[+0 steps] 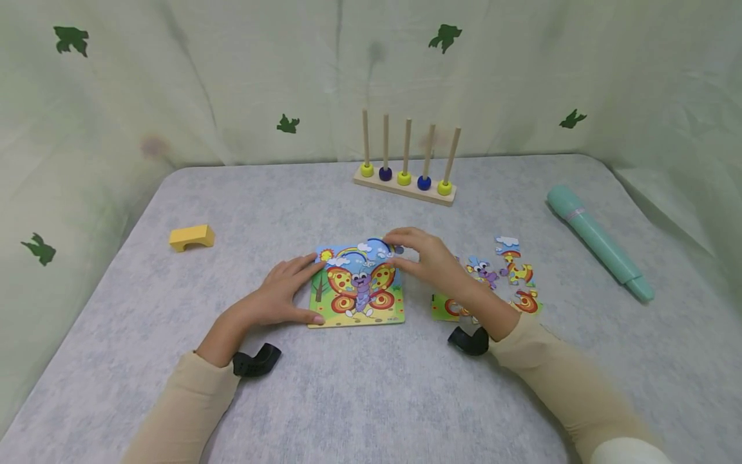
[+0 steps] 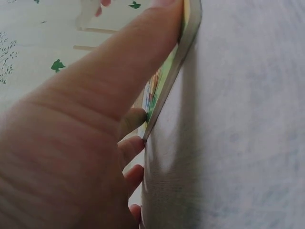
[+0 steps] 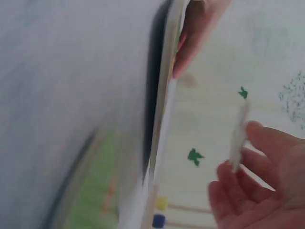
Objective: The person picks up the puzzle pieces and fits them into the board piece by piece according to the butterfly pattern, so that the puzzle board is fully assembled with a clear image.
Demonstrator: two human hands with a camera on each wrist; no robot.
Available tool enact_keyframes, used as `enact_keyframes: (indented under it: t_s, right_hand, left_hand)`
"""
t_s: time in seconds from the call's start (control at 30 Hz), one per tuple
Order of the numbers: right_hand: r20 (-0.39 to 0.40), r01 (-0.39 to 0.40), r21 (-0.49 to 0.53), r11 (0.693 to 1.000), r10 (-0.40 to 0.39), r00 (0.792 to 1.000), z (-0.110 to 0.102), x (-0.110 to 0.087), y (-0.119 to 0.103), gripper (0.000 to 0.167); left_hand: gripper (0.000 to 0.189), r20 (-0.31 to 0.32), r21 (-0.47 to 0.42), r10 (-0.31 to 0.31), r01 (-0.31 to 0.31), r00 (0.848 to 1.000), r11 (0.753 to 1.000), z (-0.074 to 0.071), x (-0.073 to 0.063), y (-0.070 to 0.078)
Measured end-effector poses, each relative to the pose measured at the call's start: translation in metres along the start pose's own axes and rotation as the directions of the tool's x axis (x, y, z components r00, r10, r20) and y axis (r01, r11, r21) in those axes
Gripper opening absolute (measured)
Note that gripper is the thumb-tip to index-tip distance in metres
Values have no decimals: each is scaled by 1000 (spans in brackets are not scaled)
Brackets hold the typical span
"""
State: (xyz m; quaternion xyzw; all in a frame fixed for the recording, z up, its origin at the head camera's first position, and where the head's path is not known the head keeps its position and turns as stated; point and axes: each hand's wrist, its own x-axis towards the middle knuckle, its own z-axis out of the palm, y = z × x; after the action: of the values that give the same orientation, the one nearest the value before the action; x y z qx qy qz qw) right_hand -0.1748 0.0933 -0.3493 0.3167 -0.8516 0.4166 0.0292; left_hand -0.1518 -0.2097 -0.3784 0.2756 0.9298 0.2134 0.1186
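my right hand pinches a piece over the far right corner of the board; my left hand rests, fingers extended, at its left edge. placing seems in hand; the next move calls for lining up.

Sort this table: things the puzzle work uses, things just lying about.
In the job:
butterfly puzzle board, touched by the left hand
puzzle piece, pinched by the right hand
loose puzzle pieces, right of the board

Apparently just lying about:
yellow block
peg stand
mint-green tube
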Motion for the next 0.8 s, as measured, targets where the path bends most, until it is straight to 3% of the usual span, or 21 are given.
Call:
enact_keyframes:
  t_s: [0.33,0.63,0.8]
  right_hand:
    - [155,-108,-50,993,115,981,35,22,12,34]
    - [185,-89,-117,989,109,977,49,32,18,36]
    - [183,-80,-148,986,107,977,52,34,19,37]
  left_hand:
    - [103,-9,-9,-5,4,1000,1000,0,2,4]
    - [100,-52,122,-57,63,997,991,6,8,14]
    - [91,-71,135,-66,75,995,988,6,10,19]
